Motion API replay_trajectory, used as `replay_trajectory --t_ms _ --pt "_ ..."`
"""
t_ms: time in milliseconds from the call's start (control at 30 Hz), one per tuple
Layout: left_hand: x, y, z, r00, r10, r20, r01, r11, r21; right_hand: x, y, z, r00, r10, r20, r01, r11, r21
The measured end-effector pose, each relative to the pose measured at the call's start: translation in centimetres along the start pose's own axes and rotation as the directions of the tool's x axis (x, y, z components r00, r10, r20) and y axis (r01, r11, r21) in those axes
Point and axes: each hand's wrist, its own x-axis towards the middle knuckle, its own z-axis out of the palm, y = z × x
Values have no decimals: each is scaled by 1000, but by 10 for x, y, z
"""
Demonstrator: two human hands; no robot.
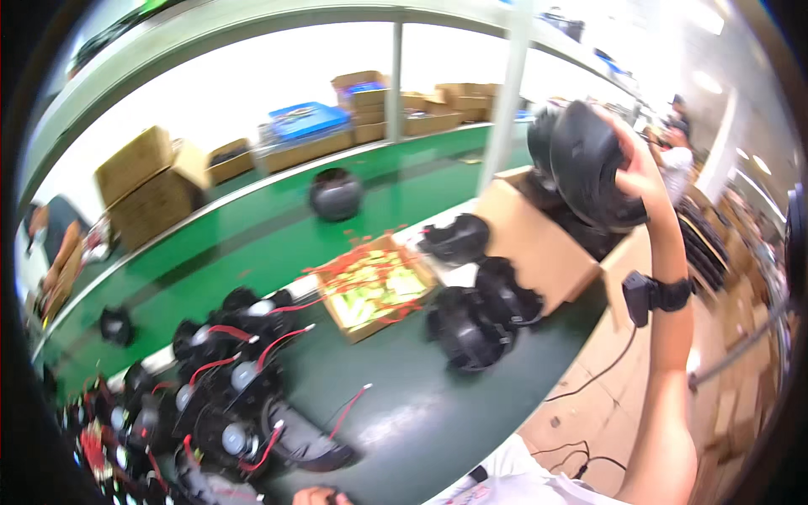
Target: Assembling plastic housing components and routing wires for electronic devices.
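Wired parts (219, 402) piled at L w/ red leads (234, 331) loose, so prob snag if anything tugs 'em. L hand (318, 497) is cut off at bottom, can't tell its grip. Loose shells (471, 337) near the middle could roll if bumped. R hand (644, 172) is gripping what look like 2 black shells (585, 160) up by the cardboard box (539, 248); one-handed hold = could slip, tbh.

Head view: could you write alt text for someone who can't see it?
A person's right hand holds a rounded black shell by an open cardboard box. Red-wired black housings crowd the left of the dark green table.
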Motion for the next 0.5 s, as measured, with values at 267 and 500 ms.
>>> replay_trajectory --t_ms 267,500 --pt "1 15 5 997 -39 64 35 998 54 -28 -8 -34 969 -93 -228 57 986 -159" --pt "0 8 4 993 -112 24 112 993 30 -43 68 111 915 -6 403 122 958 -261"
